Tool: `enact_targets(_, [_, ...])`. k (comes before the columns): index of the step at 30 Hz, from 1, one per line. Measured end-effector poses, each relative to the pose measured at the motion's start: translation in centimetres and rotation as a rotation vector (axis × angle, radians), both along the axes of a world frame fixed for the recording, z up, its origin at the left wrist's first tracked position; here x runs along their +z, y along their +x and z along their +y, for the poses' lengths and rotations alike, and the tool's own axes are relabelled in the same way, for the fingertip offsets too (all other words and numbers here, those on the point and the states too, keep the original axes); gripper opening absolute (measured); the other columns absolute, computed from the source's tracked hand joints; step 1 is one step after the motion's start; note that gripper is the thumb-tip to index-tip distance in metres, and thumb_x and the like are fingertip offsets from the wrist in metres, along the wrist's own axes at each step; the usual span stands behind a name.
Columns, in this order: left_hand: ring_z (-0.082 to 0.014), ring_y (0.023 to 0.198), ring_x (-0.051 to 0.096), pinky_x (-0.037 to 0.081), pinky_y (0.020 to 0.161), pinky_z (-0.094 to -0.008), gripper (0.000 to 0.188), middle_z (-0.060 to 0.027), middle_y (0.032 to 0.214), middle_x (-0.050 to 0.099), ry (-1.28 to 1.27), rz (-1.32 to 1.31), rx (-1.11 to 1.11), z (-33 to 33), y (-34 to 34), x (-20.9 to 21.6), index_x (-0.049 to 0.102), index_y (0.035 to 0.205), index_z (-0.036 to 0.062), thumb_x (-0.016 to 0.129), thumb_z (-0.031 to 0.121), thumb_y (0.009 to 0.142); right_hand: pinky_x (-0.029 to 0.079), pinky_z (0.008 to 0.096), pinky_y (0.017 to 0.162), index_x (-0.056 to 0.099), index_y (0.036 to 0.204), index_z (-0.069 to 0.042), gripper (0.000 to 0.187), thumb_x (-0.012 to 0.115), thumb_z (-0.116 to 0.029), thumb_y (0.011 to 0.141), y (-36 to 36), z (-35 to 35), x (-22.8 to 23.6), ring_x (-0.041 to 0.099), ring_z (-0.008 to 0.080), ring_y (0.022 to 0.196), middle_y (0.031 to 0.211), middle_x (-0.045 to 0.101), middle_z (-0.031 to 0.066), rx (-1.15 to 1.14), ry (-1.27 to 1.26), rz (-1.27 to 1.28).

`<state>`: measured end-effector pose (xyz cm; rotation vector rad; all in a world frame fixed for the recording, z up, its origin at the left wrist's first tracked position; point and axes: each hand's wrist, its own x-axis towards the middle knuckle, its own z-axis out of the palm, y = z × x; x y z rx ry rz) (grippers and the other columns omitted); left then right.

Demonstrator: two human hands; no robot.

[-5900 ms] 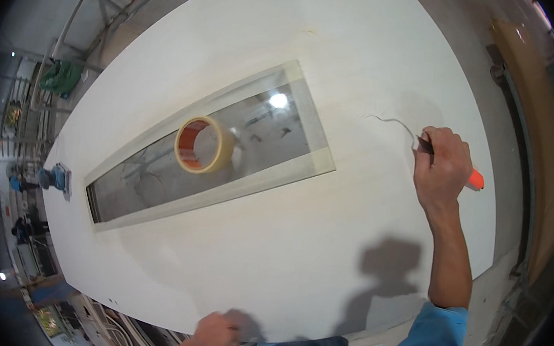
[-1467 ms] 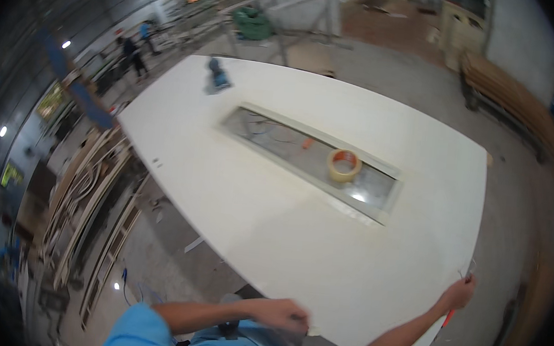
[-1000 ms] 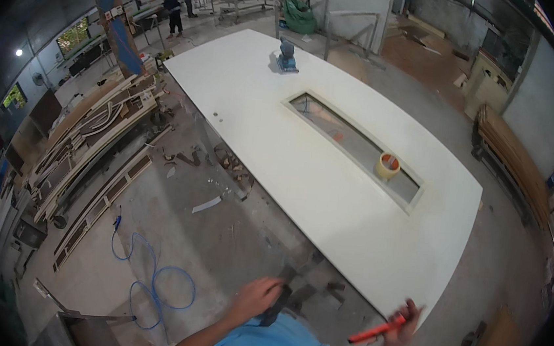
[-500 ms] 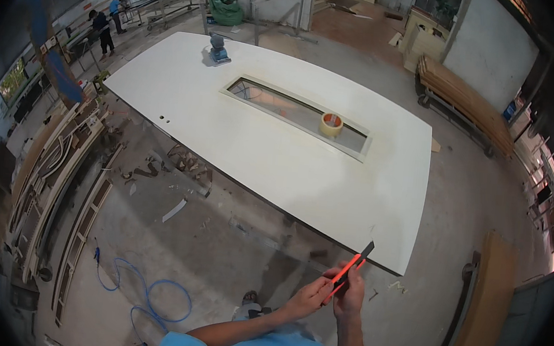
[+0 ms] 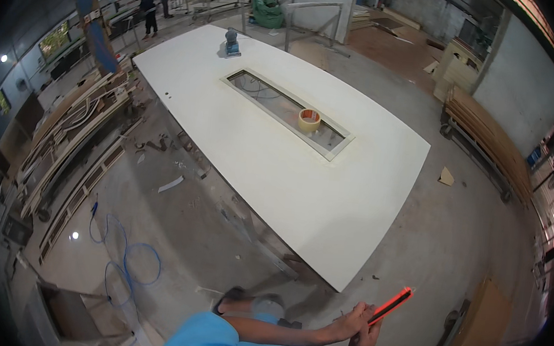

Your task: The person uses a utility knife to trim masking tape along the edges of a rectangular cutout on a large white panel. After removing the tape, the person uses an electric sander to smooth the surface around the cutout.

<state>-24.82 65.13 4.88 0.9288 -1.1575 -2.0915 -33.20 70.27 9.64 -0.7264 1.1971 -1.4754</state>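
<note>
An orange-red and black utility knife (image 5: 390, 306) points up and to the right, past the near corner of a large white door panel (image 5: 275, 192). My left hand (image 5: 351, 322) is closed at the knife's lower end. Just below it, my right hand (image 5: 361, 344) is closed around the same end. The two hands touch and partly hide each other's fingers. No long stretch of dark blade shows beyond the handle. On the panel's narrow framed window (image 5: 342, 146) stands a roll of yellowish tape (image 5: 308, 121). A blue power sander (image 5: 233, 44) rests at the far end.
Left, on the floor, lie a coiled blue hose (image 5: 144, 263) and stacked wooden strips (image 5: 74, 116). A cart of brown boards (image 5: 487, 142) stands at the right, with a tan board (image 5: 474, 329) nearer. Two people (image 5: 148, 13) stand far left.
Both hands and the knife have moved right and down, away from the panel's edge. The dark blade that stuck out of the knife no longer shows. My view has shifted.
</note>
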Motion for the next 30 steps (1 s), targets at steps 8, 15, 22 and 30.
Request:
enact_targets(8, [-0.0270, 0.113, 0.070, 0.054, 0.099, -0.0451, 0.066, -0.0144, 0.120, 0.072, -0.108, -0.321, -0.026, -9.2, -11.3, 0.6, 0.055, 0.144, 0.0038, 0.038, 0.060, 0.113, 0.049, 0.0258, 0.050, 0.057, 0.122, -0.002, 0.039, 0.056, -0.040, 0.113, -20.2, -7.3, -1.1, 0.062, 0.0149, 0.059, 0.082, 0.069, 0.0108, -0.114, 0.061, 0.190])
enact_targets(15, [-0.0309, 0.129, 0.066, 0.052, 0.110, -0.0443, 0.065, -0.0247, 0.141, 0.066, 0.213, 0.421, 0.128, -23.1, -28.3, 3.3, 0.053, 0.148, -0.0004, 0.040, 0.054, 0.114, 0.036, 0.0233, 0.045, 0.068, 0.111, -0.004, 0.028, 0.057, -0.030, 0.112, -36.3, -17.2, 1.3, 0.049, 0.0066, 0.049, 0.066, 0.062, 0.0004, 0.208, 0.357, 0.249])
enact_targets(22, [-0.0228, 0.111, 0.074, 0.060, 0.097, -0.0390, 0.051, -0.0187, 0.130, 0.072, 0.062, 0.229, 0.216, -34.2, -37.9, 7.5, 0.061, 0.138, -0.0039, 0.051, 0.040, 0.114, 0.037, 0.0227, 0.052, 0.068, 0.112, -0.002, 0.037, 0.059, -0.038, 0.112, -49.6, -30.0, 5.0, 0.048, 0.0048, 0.056, 0.067, 0.061, -0.0010, 0.348, 0.252, 0.321])
enact_targets(30, [-0.0145, 0.094, 0.074, 0.061, 0.079, -0.0295, 0.038, -0.0076, 0.105, 0.076, -0.131, -0.135, 0.417, -53.9, -45.6, 5.9, 0.069, 0.127, -0.0024, 0.059, 0.031, 0.112, 0.042, 0.0233, 0.059, 0.067, 0.114, -0.001, 0.039, 0.054, -0.038, 0.113, -58.7, -51.0, 2.3, 0.055, 0.0060, 0.066, 0.077, 0.064, 0.0018, 0.549, 0.214, 0.214])
